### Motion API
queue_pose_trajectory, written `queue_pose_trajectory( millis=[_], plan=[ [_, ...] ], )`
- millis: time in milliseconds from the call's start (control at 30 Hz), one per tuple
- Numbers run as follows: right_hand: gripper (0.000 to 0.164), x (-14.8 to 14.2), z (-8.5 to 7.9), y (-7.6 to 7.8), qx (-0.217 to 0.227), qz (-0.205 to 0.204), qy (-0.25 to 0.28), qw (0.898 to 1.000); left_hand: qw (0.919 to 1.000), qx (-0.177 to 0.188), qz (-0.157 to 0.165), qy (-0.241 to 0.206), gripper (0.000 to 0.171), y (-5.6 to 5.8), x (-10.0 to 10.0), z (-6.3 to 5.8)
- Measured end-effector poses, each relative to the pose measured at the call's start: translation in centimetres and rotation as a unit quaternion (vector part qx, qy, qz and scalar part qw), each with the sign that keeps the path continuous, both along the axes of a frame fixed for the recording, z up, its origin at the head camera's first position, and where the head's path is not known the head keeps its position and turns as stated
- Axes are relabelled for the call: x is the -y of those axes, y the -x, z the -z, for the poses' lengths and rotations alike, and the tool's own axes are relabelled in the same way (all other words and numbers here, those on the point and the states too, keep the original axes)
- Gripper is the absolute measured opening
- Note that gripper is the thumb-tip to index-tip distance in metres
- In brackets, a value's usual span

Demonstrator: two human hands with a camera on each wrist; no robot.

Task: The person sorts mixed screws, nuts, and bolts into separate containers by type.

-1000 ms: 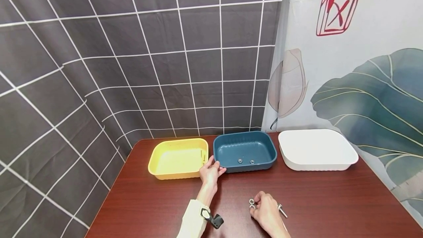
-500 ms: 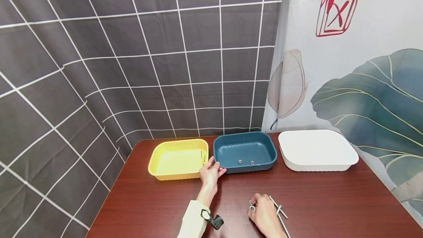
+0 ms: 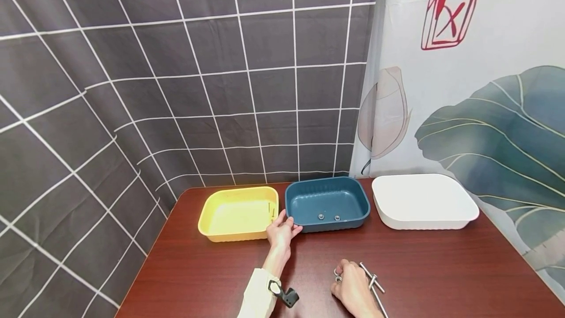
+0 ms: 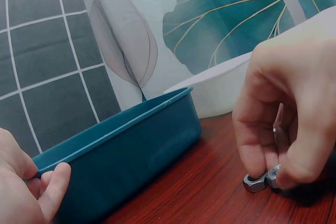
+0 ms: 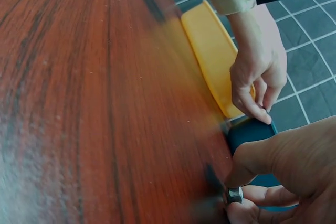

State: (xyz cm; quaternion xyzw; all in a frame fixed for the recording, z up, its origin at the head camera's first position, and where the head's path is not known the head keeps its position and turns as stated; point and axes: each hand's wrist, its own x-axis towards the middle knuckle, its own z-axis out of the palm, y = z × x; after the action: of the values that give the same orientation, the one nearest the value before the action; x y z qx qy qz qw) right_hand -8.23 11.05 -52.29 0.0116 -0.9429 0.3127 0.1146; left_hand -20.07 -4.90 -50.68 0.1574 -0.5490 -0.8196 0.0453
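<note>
My left hand [image 3: 280,235] pinches the near-left rim of a dark blue plastic tray [image 3: 333,225], thumb and fingers on either side in the left wrist view. Two hex nuts [image 3: 321,217] lie inside the tray. On the table nearer me, my right hand [image 3: 354,287] bends over two more nuts. Its thumb and finger pinch one nut [image 4: 273,176]; the other nut [image 4: 254,183] sits beside it, under a fingertip. The right wrist view shows a metal nut [image 5: 234,195] between the fingertips. Several silver bolts [image 3: 375,282] lie just right of this hand, partly hidden by it.
A yellow tray [image 3: 234,235] with a few small screws [image 3: 271,210] stands left of the blue one. At the right is a white tray [image 3: 425,223]. All rest on a red-brown wooden table [image 3: 423,269], with a grey grid curtain [image 3: 212,87] behind.
My right hand has shifted slightly left and down over the nuts, uncovering more of the bolts beside it. My left hand stays on the blue tray's rim.
</note>
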Motion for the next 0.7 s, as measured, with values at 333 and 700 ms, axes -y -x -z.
queue_pose_trajectory(
  millis=[333, 700],
  plan=[
    [0.021, -1.2, -2.2, 1.3, -0.004, 0.016, 0.045, 0.999, 1.0000, 0.000, 0.002, 0.007, 0.048, -0.1, 0.0, -0.2],
    [0.013, -3.0, -4.8, 5.8, -0.069, 0.011, 0.066, 0.995, 1.0000, 0.000, 0.002, 0.007, 0.048, 0.1, 0.0, 0.2]
  ],
)
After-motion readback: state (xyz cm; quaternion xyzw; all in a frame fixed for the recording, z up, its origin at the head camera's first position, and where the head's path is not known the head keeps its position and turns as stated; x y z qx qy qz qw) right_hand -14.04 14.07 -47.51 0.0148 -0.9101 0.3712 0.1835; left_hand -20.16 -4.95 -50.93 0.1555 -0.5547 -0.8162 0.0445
